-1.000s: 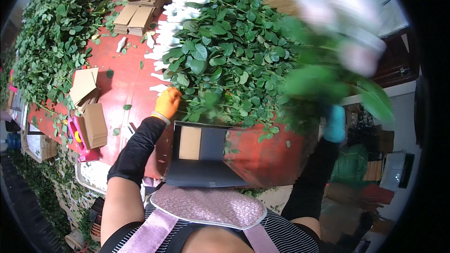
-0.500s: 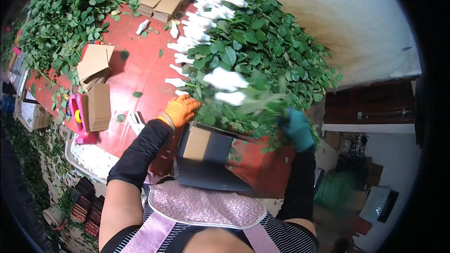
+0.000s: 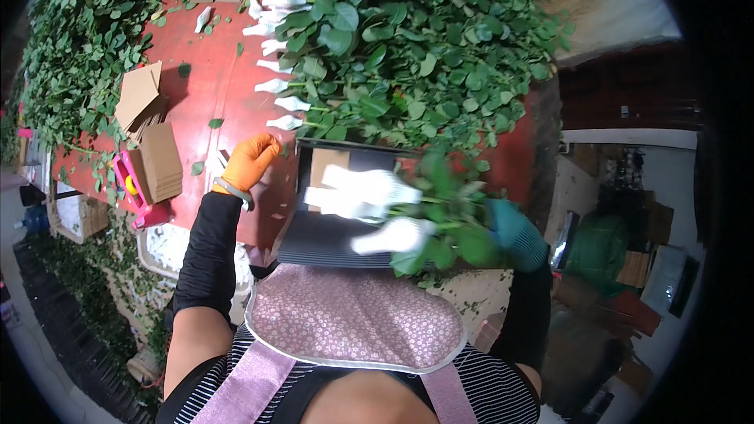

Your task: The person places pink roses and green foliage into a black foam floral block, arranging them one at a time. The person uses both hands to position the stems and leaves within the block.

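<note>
The leafy bunch (image 3: 444, 228) hangs over the black ridged stand (image 3: 330, 243), a little off the centre of the view toward 4 o'clock; its long axis lies nearly level, running from 3 o'clock to 9 o'clock, with the white-sleeved heads (image 3: 365, 192) pointing to 9 o'clock, the lowest one dipping slightly below that line; the right hand (image 3: 514, 234), in a teal glove, grasps the bunch at its 3 o'clock end, its fingers partly hidden by blurred leaves; the left hand (image 3: 251, 161), in an orange glove, is at 10 o'clock from the stand, near it and over the red tabletop (image 3: 212, 98), its fingers curled in, though I cannot tell whether they pinch anything; a brown cardboard piece (image 3: 330, 160) shows in the stand, partly behind the sleeved heads; at 12 o'clock a broad pile of leafy stems (image 3: 416, 39) lies crosswise, its white-tipped row (image 3: 273, 85) facing 9 o'clock; at 9 o'clock a brown cardboard stack (image 3: 162, 161) stands beside a pink dispenser (image 3: 124, 173); at 10 o'clock, farther out, spreads another green heap (image 3: 90, 39); at 6 o'clock is a flowered apron (image 3: 353, 314)
</note>
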Motion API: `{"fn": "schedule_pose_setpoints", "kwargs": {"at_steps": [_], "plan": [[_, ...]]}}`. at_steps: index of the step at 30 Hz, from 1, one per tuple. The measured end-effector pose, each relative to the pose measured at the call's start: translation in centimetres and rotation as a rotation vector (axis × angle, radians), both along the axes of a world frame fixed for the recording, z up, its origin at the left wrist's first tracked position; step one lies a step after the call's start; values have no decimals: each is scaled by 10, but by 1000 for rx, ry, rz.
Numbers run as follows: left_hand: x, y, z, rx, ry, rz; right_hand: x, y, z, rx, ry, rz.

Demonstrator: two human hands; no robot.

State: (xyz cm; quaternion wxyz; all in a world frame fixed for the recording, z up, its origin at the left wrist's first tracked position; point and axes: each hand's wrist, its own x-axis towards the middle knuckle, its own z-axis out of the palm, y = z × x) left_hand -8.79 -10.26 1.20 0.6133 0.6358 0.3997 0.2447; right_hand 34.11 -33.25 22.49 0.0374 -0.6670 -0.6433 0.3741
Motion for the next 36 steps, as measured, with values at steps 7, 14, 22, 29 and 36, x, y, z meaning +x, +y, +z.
{"fn": "schedule_pose_setpoints", "kwargs": {"at_steps": [7, 14, 22, 29, 36], "plan": [[-10, -53, -4, 259, 233, -153, -32, 38, -197, -452, -341, 359], [32, -57, -6, 444, 189, -240, 26, 17, -214, -349, -42, 193], [26, -60, 10, 414, 375, -423, -12, 72, -174, -571, -215, 164], [47, -51, 17, 613, 212, -336, 0, 80, -158, -633, -95, 117], [63, -60, 5, 860, 308, -502, -4, 71, -190, -676, 51, 174]]}}
